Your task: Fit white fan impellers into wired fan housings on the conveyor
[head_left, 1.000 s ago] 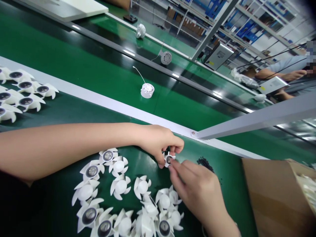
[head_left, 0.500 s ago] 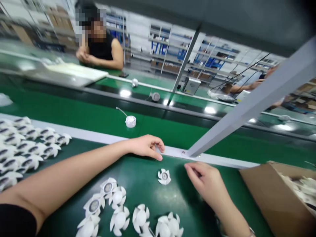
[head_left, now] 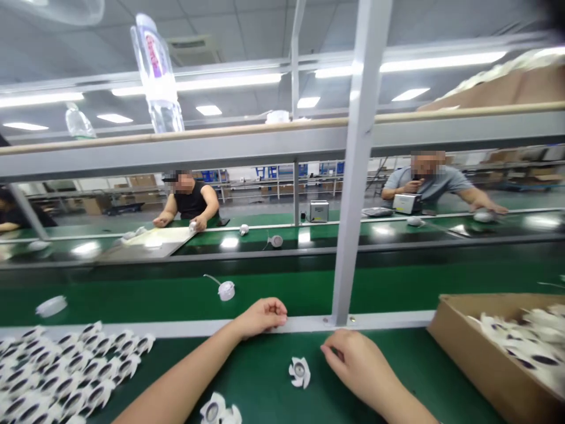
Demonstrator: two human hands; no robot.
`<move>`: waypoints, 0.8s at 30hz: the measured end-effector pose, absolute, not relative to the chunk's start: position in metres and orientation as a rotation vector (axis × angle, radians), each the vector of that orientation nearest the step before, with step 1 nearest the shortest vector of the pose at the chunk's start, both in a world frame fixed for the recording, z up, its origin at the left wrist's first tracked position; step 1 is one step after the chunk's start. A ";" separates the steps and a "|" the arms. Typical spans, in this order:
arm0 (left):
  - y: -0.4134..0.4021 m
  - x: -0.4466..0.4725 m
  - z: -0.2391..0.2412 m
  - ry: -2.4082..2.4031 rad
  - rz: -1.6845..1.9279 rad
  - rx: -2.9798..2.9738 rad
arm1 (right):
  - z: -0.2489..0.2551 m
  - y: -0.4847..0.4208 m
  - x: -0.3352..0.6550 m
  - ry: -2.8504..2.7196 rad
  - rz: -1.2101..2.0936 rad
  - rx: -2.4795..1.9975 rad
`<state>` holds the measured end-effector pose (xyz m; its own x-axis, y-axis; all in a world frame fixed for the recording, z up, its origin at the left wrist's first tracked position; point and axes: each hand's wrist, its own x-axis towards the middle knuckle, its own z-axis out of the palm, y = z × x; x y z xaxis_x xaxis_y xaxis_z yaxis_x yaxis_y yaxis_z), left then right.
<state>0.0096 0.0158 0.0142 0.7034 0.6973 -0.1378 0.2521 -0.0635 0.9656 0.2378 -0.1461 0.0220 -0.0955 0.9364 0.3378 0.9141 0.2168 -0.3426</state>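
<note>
Here the left hand curls empty on the white table rail; the right hand lies empty, half-curled, just beside a plastic fan impeller.

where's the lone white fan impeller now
In the head view, the white fan impeller lies alone on the green belt, just left of the right hand, with the cardboard box farther right.

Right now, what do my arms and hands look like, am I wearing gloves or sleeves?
The left forearm and right forearm are bare, with no sleeve in view. The left hand and right hand are ungloved, with no ring or cable showing.
</note>
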 end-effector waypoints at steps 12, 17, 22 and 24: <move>0.021 0.012 0.022 0.761 0.401 1.743 | 0.021 -0.145 0.235 -2.143 0.054 -1.819; 0.025 0.013 0.022 0.753 0.378 1.745 | 0.018 -0.144 0.232 -2.214 0.071 -1.795; 0.027 0.014 0.021 0.727 0.358 1.770 | 0.018 -0.144 0.231 -2.250 0.066 -1.765; 0.025 0.014 0.021 0.712 0.353 1.767 | 0.018 -0.144 0.231 -2.258 0.062 -1.756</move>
<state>0.0136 0.0252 0.0210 0.7714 0.6254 -0.1171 0.2852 -0.1754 0.9423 0.2309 -0.1444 0.0185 -0.2224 0.9558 0.1924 0.9438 0.2606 -0.2034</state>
